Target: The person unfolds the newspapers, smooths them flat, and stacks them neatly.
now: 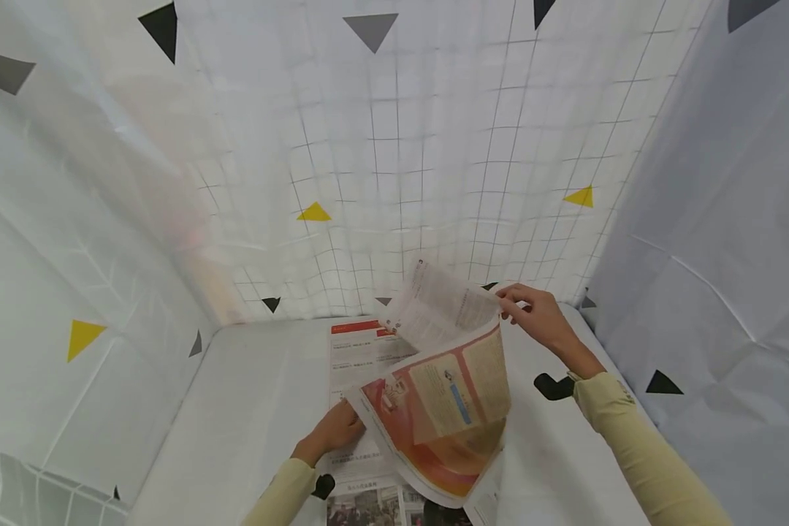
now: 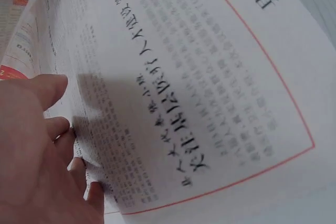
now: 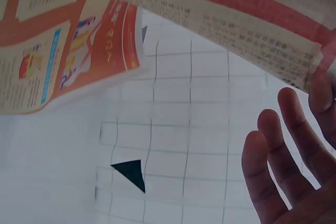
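Note:
A newspaper sheet point(image 1: 460, 387) with an orange, pictured page is lifted and bowed above the table. My right hand point(image 1: 532, 310) pinches its upper right corner; in the right wrist view the other fingers point(image 3: 257, 153) stand away from the paper. At the sheet's left edge is my left hand point(image 1: 340, 429), partly hidden by it. In the left wrist view, the left hand point(image 2: 39, 140) has its thumb apart from its bent fingers, with the fingertips right at a printed page point(image 2: 173, 103). Another newspaper page point(image 1: 351, 365) lies flat underneath, with red headings and photos.
The white table point(image 1: 256, 409) extends around the newspaper. White sheeting with a grid and triangle marks forms the back wall point(image 1: 394, 183), and plain sheeting closes in the right side point(image 1: 730, 256). A dark curved mark point(image 1: 554, 386) shows beside the right wrist.

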A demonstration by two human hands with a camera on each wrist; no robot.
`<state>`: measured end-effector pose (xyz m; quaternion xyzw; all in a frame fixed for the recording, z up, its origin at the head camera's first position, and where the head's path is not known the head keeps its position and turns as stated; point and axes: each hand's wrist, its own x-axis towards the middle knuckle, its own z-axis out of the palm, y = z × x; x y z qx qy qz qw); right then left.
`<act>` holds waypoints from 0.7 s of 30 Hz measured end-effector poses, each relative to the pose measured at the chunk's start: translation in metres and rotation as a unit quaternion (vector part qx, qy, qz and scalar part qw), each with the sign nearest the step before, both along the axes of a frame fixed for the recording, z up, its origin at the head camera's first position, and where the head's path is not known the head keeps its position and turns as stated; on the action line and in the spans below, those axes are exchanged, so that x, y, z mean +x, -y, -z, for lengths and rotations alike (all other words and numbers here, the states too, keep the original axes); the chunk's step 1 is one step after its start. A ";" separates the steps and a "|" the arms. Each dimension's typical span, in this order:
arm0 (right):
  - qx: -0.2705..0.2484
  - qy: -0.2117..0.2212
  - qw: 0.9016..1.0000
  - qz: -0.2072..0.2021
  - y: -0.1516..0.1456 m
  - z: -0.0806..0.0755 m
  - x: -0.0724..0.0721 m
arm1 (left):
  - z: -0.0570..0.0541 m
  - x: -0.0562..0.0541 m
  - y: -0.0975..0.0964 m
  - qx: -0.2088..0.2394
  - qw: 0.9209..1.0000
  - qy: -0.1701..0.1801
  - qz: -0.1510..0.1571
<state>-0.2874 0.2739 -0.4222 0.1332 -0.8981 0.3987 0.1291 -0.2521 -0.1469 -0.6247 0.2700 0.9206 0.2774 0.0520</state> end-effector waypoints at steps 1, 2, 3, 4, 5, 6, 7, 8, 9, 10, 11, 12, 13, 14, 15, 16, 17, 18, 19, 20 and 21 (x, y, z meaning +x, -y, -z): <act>0.003 0.009 1.000 0.000 -0.004 0.001 -0.001 | 0.002 -0.001 0.001 -0.011 1.000 0.001 -0.007; 0.002 0.017 1.000 -0.001 -0.008 0.001 -0.001 | 0.003 -0.001 0.003 -0.020 1.000 0.011 -0.014; 0.002 0.023 1.000 -0.003 -0.011 0.001 -0.001 | 0.004 -0.002 0.005 -0.028 0.999 0.018 -0.020; 0.000 0.028 1.000 -0.005 -0.015 0.002 -0.001 | 0.003 -0.002 0.006 -0.035 0.999 0.025 -0.024; -0.002 0.033 0.999 -0.009 -0.019 0.002 -0.001 | 0.000 -0.002 0.007 -0.035 0.998 0.035 -0.029; -0.004 0.037 0.999 -0.013 -0.023 0.003 -0.001 | -0.002 -0.002 0.008 -0.033 0.998 0.045 -0.034; -0.007 0.041 0.999 -0.017 -0.027 0.003 0.000 | -0.005 -0.002 0.009 -0.029 0.998 0.050 -0.035; -0.011 0.044 0.999 -0.022 -0.030 0.003 0.000 | -0.007 -0.002 0.010 -0.026 0.998 0.053 -0.035; -0.014 0.047 0.998 -0.027 -0.034 0.004 0.000 | -0.009 -0.002 0.010 -0.022 0.998 0.052 -0.035; -0.017 0.051 0.998 -0.031 -0.037 0.005 0.000 | -0.011 -0.001 0.011 -0.026 0.998 0.047 -0.035; -0.020 0.055 0.998 -0.034 -0.040 0.005 0.000 | -0.011 -0.001 0.012 -0.026 0.998 0.044 -0.037; -0.024 0.060 0.997 -0.036 -0.043 0.006 0.000 | -0.009 -0.001 0.013 -0.033 0.998 0.042 -0.040; -0.028 0.063 0.997 -0.039 -0.046 0.007 0.000 | -0.009 -0.001 0.013 -0.038 0.998 0.040 -0.041; -0.033 0.069 0.996 -0.039 -0.050 0.008 0.000 | -0.009 -0.001 0.014 -0.042 0.998 0.037 -0.041; -0.036 0.077 0.996 -0.039 -0.053 0.009 0.000 | -0.009 -0.001 0.015 -0.044 0.997 0.036 -0.044; -0.036 0.087 0.995 -0.038 -0.056 0.011 0.000 | -0.009 -0.001 0.015 -0.046 0.997 0.036 -0.048; -0.040 0.099 0.994 -0.036 -0.059 0.012 0.001 | -0.010 0.000 0.016 -0.041 0.997 0.041 -0.053; -0.043 0.113 0.992 -0.034 -0.062 0.013 0.001 | -0.012 0.000 0.017 -0.040 0.996 0.048 -0.059; -0.045 0.127 0.990 -0.030 -0.065 0.014 0.001 | -0.014 0.001 0.018 -0.039 0.996 0.052 -0.064; -0.046 0.140 0.989 -0.027 -0.067 0.014 0.002 | -0.015 0.001 0.019 -0.041 0.995 0.052 -0.070; -0.045 0.152 0.987 -0.027 -0.070 0.015 0.002 | -0.015 0.001 0.020 -0.043 0.994 0.057 -0.077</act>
